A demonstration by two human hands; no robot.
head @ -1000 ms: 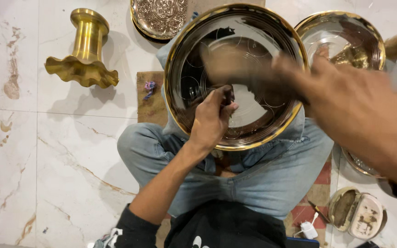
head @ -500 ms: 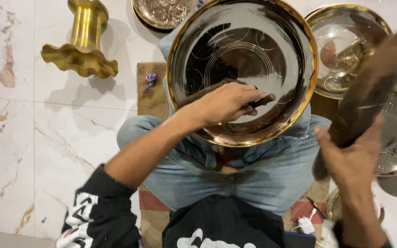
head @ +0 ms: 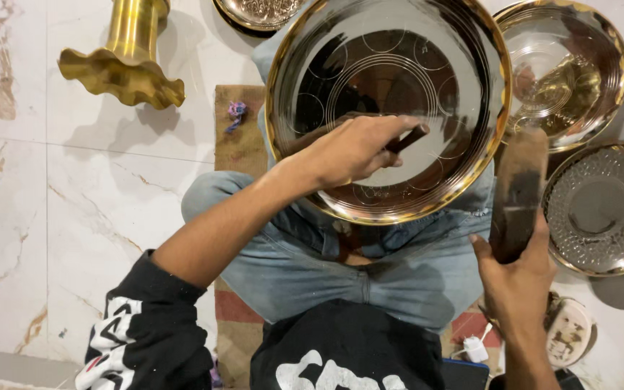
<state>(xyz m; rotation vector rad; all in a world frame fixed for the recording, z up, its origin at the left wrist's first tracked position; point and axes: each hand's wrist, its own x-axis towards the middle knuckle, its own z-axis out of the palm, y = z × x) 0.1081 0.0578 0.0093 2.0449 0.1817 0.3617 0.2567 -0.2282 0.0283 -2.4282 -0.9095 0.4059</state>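
A large round metal plate (head: 464, 108) with a gold rim and engraved circles rests on my lap. My left hand (head: 352, 148) lies over its lower middle, fingers closed on a thin dark chisel-like tool (head: 407, 139) whose tip touches the plate. My right hand (head: 518, 278) is raised at the right of the plate, gripping a dark wooden mallet-like block (head: 518, 191) that stands upright, apart from the plate.
I sit cross-legged in jeans on a small mat (head: 236, 130) on a marble floor (head: 74, 202). A brass flared stand (head: 124, 61) lies upper left. More engraved metal plates (head: 568, 65) (head: 604, 209) lie at the right, another plate (head: 258, 11) at the top.
My left hand has shifted lower and rightward on the plate with the thin tool. My right hand drew back from over the plate and now holds the wooden block upright at the right.
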